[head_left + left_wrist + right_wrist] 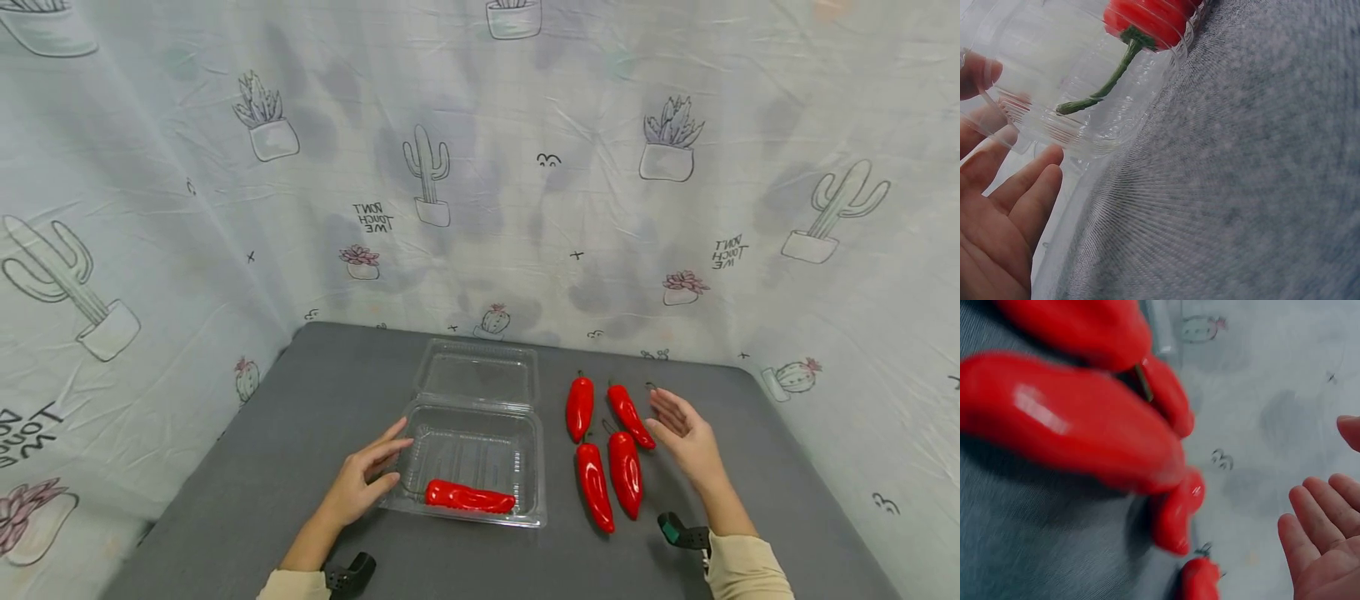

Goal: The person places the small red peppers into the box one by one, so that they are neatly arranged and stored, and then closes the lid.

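Observation:
A clear plastic clamshell box (pixel 534 450) lies with its lid folded back, and one red chili pepper (pixel 468 497) rests along its near side. My left hand (pixel 363 479) is at the box's left rim, fingers extended and thumb apart; the left wrist view shows fingers (pixel 1041 169) beside the plastic and the pepper's green stem (pixel 1110 84) inside. To the right of the box lie several more red peppers (pixel 592 487). Beside them my right hand (pixel 690 437) hovers with loosely spread fingers, its palm bare in the right wrist view. A thin stem (pixel 651 385) shows beyond its fingertips.
The dark grey table (pixel 345 358) ends at a patterned curtain (pixel 480 208) at the back, with more curtain on both sides. The box's raised lid (pixel 477 372) lies toward the far edge. Black bands (pixel 351 575) are on both wrists.

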Tool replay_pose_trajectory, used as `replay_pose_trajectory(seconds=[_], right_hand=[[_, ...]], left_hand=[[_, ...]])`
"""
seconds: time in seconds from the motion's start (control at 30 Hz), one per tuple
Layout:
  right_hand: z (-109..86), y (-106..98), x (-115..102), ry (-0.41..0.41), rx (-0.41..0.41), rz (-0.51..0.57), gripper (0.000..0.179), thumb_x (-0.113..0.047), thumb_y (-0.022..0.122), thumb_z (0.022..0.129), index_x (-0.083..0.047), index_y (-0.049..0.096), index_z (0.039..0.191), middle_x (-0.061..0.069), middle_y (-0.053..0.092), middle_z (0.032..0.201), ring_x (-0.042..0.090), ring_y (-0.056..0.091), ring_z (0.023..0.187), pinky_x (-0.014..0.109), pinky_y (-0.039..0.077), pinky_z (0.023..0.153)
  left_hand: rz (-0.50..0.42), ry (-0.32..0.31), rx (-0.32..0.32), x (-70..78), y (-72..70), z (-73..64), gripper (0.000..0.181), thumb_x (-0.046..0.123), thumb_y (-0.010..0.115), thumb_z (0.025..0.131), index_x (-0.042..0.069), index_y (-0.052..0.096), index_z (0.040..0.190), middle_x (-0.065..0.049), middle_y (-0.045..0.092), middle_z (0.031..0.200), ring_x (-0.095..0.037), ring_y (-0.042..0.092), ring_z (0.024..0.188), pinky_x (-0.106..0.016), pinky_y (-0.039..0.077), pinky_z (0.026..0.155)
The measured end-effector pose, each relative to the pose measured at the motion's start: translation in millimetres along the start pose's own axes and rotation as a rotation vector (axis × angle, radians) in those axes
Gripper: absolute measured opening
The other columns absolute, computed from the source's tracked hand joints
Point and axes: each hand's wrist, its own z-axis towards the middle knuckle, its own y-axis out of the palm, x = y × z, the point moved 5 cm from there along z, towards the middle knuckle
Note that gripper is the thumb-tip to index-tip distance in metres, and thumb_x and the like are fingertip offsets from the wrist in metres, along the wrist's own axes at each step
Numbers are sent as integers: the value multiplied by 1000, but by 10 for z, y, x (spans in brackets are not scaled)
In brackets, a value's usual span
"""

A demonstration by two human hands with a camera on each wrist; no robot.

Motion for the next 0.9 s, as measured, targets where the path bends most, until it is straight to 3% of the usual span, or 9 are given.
replay_pose_trajectory(seconds=[0.17,0.4,0.53,0.63,0.73,0.8,0.9], right_hand=[[-47,-92,217,76,50,52,60,-10,62,91,10,34,140,-20,49,128,-13,46,115,3,38,93],[-91,-197,466,143,134,33,63,-16,66,90,7,37,141,20,45,143,-9,48,115,3,40,90],[-86,-255,545,180,157,-42,61,-14,65,90,6,38,140,27,43,141,-8,46,118,4,38,95],[-30,-314,579,224,153,-137,60,-16,63,92,5,37,142,29,42,141,7,46,127,4,36,97],[44,-369,595,248,140,-167,60,-16,61,93,6,34,143,29,40,143,31,40,133,7,35,101],[68,-395,608,268,125,-186,62,-19,60,93,6,33,143,29,39,143,40,38,132,3,33,99],[65,-423,642,284,95,-200,64,-19,60,93,7,31,144,29,37,145,44,36,132,-3,31,93]], left_hand=[[6,22,-7,18,2,7,44,-12,57,85,-10,52,129,-34,29,146,-10,37,136,-17,40,101],[7,14,-14,12,10,-7,45,-13,56,84,-8,52,129,-34,29,146,-10,37,136,-17,40,101],[13,8,-10,29,22,-13,46,-13,57,84,-6,53,130,-32,30,147,-11,38,135,-17,41,100],[26,38,1,58,28,10,47,-14,57,83,-7,53,129,-34,31,146,-15,40,135,-20,43,100],[34,61,17,65,22,30,47,-15,58,82,-9,53,128,-34,32,145,-17,41,134,-20,43,100],[40,64,19,60,16,33,47,-15,58,82,-10,53,128,-35,32,144,-17,41,135,-18,42,100],[24,6,6,38,14,17,45,-12,58,84,-8,52,129,-32,31,147,-18,39,136,-17,41,101]])
